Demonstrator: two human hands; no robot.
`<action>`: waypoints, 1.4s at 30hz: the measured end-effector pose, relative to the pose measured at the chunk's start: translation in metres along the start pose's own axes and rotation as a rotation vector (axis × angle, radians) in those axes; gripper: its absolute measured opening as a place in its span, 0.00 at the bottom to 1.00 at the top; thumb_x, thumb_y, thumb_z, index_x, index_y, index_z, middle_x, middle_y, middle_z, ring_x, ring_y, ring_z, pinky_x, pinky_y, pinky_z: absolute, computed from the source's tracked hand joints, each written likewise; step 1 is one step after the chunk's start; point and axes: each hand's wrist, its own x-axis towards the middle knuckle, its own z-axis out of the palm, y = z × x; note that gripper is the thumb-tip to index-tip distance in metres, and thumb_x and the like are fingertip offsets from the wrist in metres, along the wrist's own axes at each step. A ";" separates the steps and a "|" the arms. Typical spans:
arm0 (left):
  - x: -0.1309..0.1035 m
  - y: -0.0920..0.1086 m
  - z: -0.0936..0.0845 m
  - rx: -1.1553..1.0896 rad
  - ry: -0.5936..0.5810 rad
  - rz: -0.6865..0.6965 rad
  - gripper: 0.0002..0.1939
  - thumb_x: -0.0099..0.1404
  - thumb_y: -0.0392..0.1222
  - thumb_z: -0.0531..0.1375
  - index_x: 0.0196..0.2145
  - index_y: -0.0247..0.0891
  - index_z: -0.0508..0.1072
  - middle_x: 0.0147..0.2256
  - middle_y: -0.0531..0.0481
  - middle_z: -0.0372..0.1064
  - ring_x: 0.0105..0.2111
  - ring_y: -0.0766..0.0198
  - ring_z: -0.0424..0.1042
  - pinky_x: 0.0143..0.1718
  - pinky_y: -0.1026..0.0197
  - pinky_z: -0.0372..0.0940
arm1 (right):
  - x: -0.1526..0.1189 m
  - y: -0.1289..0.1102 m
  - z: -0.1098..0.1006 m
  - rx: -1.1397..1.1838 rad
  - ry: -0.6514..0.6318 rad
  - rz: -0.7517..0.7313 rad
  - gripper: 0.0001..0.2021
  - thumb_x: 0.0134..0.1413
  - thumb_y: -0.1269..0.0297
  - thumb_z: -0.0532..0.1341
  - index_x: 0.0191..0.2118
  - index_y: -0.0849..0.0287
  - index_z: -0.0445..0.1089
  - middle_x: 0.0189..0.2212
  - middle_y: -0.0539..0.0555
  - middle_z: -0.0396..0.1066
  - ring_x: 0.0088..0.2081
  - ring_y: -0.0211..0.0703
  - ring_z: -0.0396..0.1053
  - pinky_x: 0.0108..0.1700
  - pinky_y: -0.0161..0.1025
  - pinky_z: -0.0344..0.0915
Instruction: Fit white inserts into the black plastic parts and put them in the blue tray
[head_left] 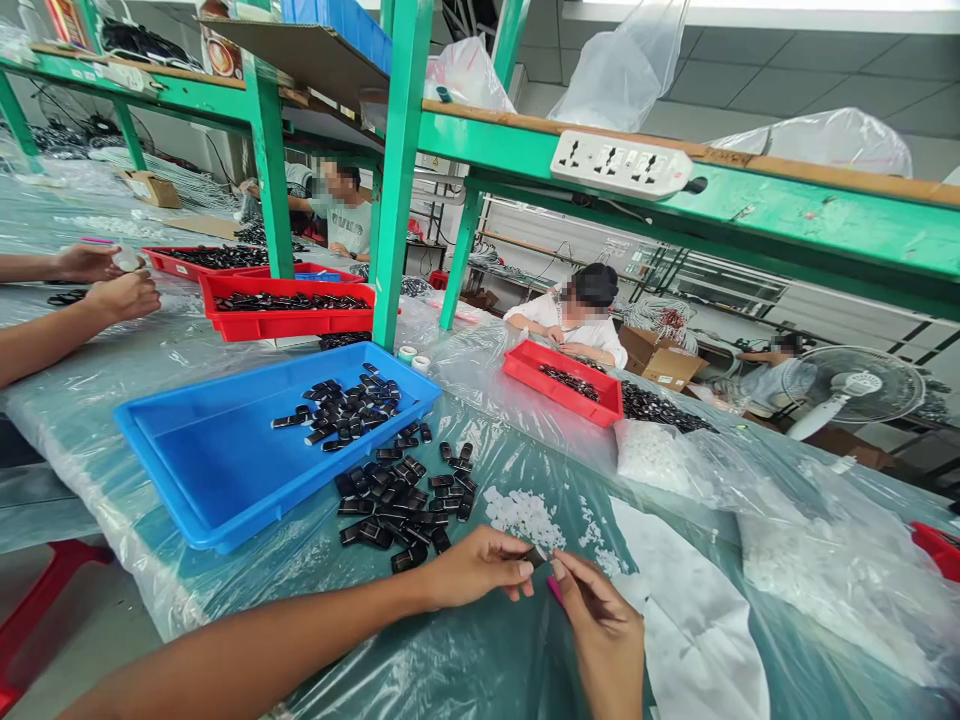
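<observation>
My left hand pinches a small black plastic piece between thumb and fingers. Close against it, my right hand is closed, with a pink item showing by its thumb. Something tiny and pale seems to sit at the right fingertips, too small to name. Beyond my hands lies a scatter of small white pieces. A pile of black plastic pieces spreads to the left, beside a blue tray that holds more of them at its right end.
Red trays of black parts stand behind the blue one, and another red tray sits across the table. Clear bags of white pieces lie at right, near a white sheet. A green post rises mid-table. Co-workers sit around.
</observation>
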 end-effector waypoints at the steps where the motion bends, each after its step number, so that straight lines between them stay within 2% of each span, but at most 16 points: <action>1: 0.000 -0.001 0.001 0.037 -0.019 0.022 0.24 0.58 0.57 0.59 0.36 0.29 0.76 0.29 0.46 0.68 0.26 0.66 0.64 0.33 0.63 0.61 | -0.001 0.000 0.000 -0.004 -0.003 -0.015 0.13 0.43 0.54 0.65 0.34 0.56 0.76 0.38 0.56 0.73 0.41 0.49 0.70 0.42 0.40 0.68; 7: -0.001 -0.009 0.004 0.134 -0.031 0.100 0.24 0.60 0.56 0.57 0.40 0.29 0.75 0.29 0.46 0.67 0.26 0.67 0.63 0.32 0.64 0.61 | -0.003 0.001 -0.001 -0.053 -0.038 -0.123 0.10 0.46 0.57 0.64 0.34 0.55 0.76 0.37 0.55 0.73 0.40 0.47 0.70 0.43 0.41 0.67; 20: -0.005 -0.006 0.003 0.294 0.010 0.138 0.26 0.62 0.59 0.53 0.35 0.30 0.75 0.27 0.47 0.67 0.28 0.63 0.65 0.30 0.66 0.59 | -0.003 0.003 -0.006 -0.164 -0.083 -0.255 0.10 0.50 0.61 0.62 0.40 0.52 0.75 0.38 0.54 0.71 0.39 0.44 0.70 0.40 0.38 0.67; 25: -0.003 -0.005 0.002 0.218 -0.037 0.118 0.25 0.62 0.58 0.53 0.36 0.30 0.75 0.26 0.48 0.66 0.26 0.66 0.63 0.29 0.66 0.59 | -0.004 -0.002 -0.005 -0.186 -0.090 -0.266 0.11 0.51 0.60 0.61 0.41 0.50 0.75 0.38 0.54 0.72 0.41 0.45 0.70 0.40 0.37 0.68; 29: -0.002 -0.003 0.003 0.107 -0.040 0.095 0.25 0.61 0.59 0.55 0.35 0.30 0.75 0.27 0.48 0.66 0.26 0.67 0.62 0.30 0.66 0.59 | -0.010 -0.005 0.001 -0.207 -0.062 -0.182 0.14 0.51 0.55 0.60 0.43 0.49 0.74 0.44 0.55 0.70 0.45 0.49 0.69 0.40 0.37 0.69; 33: -0.003 -0.003 0.007 0.085 -0.013 0.117 0.26 0.61 0.59 0.54 0.36 0.30 0.75 0.27 0.47 0.65 0.26 0.67 0.62 0.31 0.65 0.60 | -0.015 -0.006 0.004 -0.208 -0.032 -0.127 0.17 0.50 0.53 0.60 0.46 0.50 0.73 0.47 0.56 0.68 0.46 0.51 0.68 0.39 0.38 0.70; 38: -0.003 -0.001 0.013 0.039 0.006 0.125 0.26 0.61 0.59 0.54 0.33 0.30 0.75 0.27 0.47 0.64 0.26 0.67 0.62 0.31 0.65 0.60 | -0.018 -0.005 0.007 -0.218 0.026 -0.170 0.16 0.50 0.53 0.61 0.44 0.50 0.74 0.46 0.57 0.68 0.46 0.52 0.68 0.38 0.39 0.69; 42: -0.005 -0.003 0.016 0.028 0.027 0.134 0.26 0.61 0.59 0.55 0.35 0.30 0.75 0.26 0.48 0.63 0.26 0.67 0.61 0.30 0.66 0.59 | -0.022 -0.005 0.011 -0.204 0.062 -0.190 0.15 0.51 0.53 0.60 0.43 0.51 0.74 0.44 0.56 0.67 0.46 0.50 0.66 0.40 0.39 0.67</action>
